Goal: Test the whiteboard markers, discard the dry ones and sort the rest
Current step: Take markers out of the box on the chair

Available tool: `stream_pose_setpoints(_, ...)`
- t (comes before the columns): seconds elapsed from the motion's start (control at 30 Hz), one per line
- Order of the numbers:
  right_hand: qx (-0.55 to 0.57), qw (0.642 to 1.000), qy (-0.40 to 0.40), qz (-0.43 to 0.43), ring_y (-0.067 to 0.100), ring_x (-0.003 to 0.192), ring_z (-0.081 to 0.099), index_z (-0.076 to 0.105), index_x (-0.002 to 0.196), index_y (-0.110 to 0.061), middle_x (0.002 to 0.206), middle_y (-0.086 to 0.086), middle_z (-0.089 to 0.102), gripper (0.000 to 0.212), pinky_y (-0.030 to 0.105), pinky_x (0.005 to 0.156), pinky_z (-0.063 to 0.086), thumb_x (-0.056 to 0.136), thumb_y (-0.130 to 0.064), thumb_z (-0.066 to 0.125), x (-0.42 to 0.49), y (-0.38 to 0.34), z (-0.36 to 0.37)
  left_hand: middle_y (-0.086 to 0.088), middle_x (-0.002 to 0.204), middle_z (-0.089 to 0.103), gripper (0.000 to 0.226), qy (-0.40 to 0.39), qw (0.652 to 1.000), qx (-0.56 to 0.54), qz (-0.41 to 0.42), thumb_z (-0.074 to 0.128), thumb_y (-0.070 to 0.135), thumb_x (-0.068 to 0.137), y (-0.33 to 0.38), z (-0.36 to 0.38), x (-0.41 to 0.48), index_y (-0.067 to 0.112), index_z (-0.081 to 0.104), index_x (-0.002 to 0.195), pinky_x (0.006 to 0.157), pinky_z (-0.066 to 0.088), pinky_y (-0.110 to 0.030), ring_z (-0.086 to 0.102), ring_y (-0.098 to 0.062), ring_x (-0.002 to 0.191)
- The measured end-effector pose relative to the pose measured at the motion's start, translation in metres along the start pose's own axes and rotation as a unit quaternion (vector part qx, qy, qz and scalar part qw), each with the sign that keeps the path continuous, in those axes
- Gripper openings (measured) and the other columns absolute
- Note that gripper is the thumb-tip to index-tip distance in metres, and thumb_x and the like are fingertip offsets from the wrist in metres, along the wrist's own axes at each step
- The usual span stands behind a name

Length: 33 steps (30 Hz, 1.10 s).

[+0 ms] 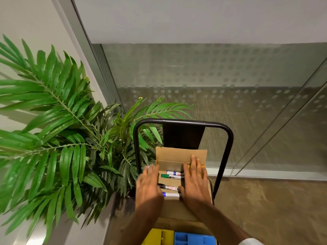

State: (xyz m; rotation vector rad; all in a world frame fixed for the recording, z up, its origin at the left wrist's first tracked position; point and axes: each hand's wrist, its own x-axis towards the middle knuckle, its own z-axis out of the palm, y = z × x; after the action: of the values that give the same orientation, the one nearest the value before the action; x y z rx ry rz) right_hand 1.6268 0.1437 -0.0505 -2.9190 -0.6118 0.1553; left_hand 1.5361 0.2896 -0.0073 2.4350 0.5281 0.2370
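An open cardboard box (178, 155) sits on a black-framed chair. Several whiteboard markers lie inside it: a blue-capped one (174, 173), a green one (169, 176), a black-capped one (169, 187) and another blue one (170, 195). My left hand (148, 183) lies flat with straight fingers on the box's left side. On the right side of the box my right hand (195, 181) rests flat, fingers stretched toward the raised back flap. Both hands cover the ends of the markers.
A yellow tray (159, 236) and a blue tray (193, 237) sit at the bottom edge, near me. The black chair frame (228, 138) rises behind the box. A large leafy plant (62, 129) stands to the left, a frosted glass wall (212, 76) behind.
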Motion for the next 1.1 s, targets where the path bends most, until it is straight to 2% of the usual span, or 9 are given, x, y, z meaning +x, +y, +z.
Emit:
stream_pose_setpoints(0.07, 0.000, 1.000, -0.003, 0.017, 0.037, 0.149, -0.019, 0.018, 0.158, -0.017, 0.162, 0.019, -0.019, 0.096, 0.050, 0.118, -0.012, 0.082, -0.041, 0.071, 0.001, -0.001, 0.001, -0.004, 0.171, 0.014, 0.091, 0.006, 0.994, 0.088, 0.059, 0.069, 0.000, 0.081, -0.017, -0.003, 0.009, 0.022, 0.027, 0.159, 0.126, -0.013, -0.035, -0.002, -0.015, 0.157)
stream_pose_setpoints(0.2, -0.014, 1.000, -0.018, 0.014, 0.036, 0.148, -0.016, 0.026, 0.156, -0.016, 0.164, 0.021, -0.008, 0.100, 0.049, 0.116, -0.013, 0.076, -0.048, 0.076, 0.002, 0.000, 0.004, -0.020, 0.157, 0.043, 0.079, -0.055, 0.958, 0.227, 0.166, 0.083, 0.010, 0.072, -0.037, -0.004, 0.025, 0.008, 0.052, 0.144, 0.126, 0.000, -0.041, 0.025, -0.030, 0.152)
stream_pose_setpoints(0.3, 0.005, 0.999, -0.027, 0.027, 0.039, 0.150, -0.003, 0.036, 0.152, -0.014, 0.164, 0.023, 0.003, 0.102, 0.049, 0.117, -0.008, 0.067, -0.047, 0.083, 0.002, 0.000, 0.004, -0.006, 0.170, 0.012, 0.065, -0.135, 0.956, 0.188, 0.181, 0.056, 0.018, 0.100, -0.036, 0.000, 0.033, 0.021, 0.029, 0.159, 0.127, -0.007, -0.033, 0.000, -0.016, 0.157)
stream_pose_setpoints(0.37, 0.006, 1.000, -0.023, 0.012, 0.037, 0.150, -0.015, 0.024, 0.157, -0.016, 0.163, 0.019, -0.014, 0.094, 0.047, 0.121, -0.010, 0.080, -0.038, 0.074, 0.001, 0.000, 0.001, 0.003, 0.170, -0.004, 0.070, -0.173, 0.957, 0.164, 0.167, 0.049, 0.018, 0.103, -0.033, 0.002, 0.038, 0.027, 0.014, 0.163, 0.123, -0.013, -0.030, -0.011, -0.011, 0.156)
stream_pose_setpoints(0.5, 0.054, 0.998, 0.011, 0.007, 0.029, 0.149, -0.023, 0.015, 0.159, -0.020, 0.159, 0.010, -0.027, 0.082, 0.045, 0.119, -0.014, 0.089, -0.017, 0.058, -0.002, -0.002, -0.020, 0.005, 0.170, -0.010, 0.087, -0.185, 0.964, 0.105, 0.157, 0.043, 0.000, 0.093, -0.030, 0.003, 0.044, 0.027, 0.001, 0.164, 0.122, -0.015, -0.027, -0.019, -0.005, 0.153)
stream_pose_setpoints(0.67, 0.137, 0.990, 0.034, 0.007, 0.016, 0.152, -0.018, 0.016, 0.157, -0.026, 0.167, 0.001, -0.010, 0.069, 0.039, 0.120, -0.016, 0.096, -0.025, 0.048, -0.019, 0.015, -0.051, 0.005, 0.170, -0.009, 0.083, -0.160, 0.975, 0.060, 0.140, 0.036, 0.010, 0.093, -0.027, 0.007, 0.045, 0.022, -0.005, 0.163, 0.128, -0.008, -0.036, -0.016, -0.006, 0.155)
stream_pose_setpoints(0.8, 0.166, 0.984, 0.060, 0.012, 0.014, 0.153, 0.003, 0.035, 0.151, -0.026, 0.166, -0.002, 0.015, 0.055, 0.034, 0.121, -0.004, 0.098, -0.026, 0.052, -0.029, 0.037, -0.068, 0.005, 0.171, -0.010, 0.080, -0.143, 0.979, 0.049, 0.134, 0.036, 0.014, 0.098, -0.027, 0.011, 0.045, 0.024, -0.010, 0.163, 0.126, -0.011, -0.033, -0.017, -0.006, 0.155)
stream_pose_setpoints(0.93, 0.143, 0.984, 0.104, 0.029, 0.028, 0.147, 0.031, 0.061, 0.131, -0.016, 0.153, 0.009, 0.045, 0.042, 0.039, 0.117, 0.017, 0.090, -0.006, 0.063, -0.033, 0.056, -0.073, 0.004, 0.171, -0.011, 0.085, -0.128, 0.981, 0.058, 0.136, 0.041, 0.005, 0.098, -0.029, 0.016, 0.047, 0.024, -0.012, 0.162, 0.127, -0.011, -0.035, -0.018, -0.008, 0.155)
stream_pose_setpoints(1.1, 0.033, 0.996, 0.088, -0.004, 0.035, 0.139, 0.044, 0.071, 0.113, -0.013, 0.141, 0.012, 0.058, 0.055, 0.053, 0.103, 0.043, 0.064, 0.011, 0.077, -0.034, 0.077, -0.064, 0.007, 0.170, -0.013, 0.087, -0.125, 0.981, 0.052, 0.140, 0.042, 0.005, 0.098, -0.031, 0.020, 0.045, 0.026, -0.013, 0.162, 0.128, -0.008, -0.040, -0.023, -0.006, 0.154)
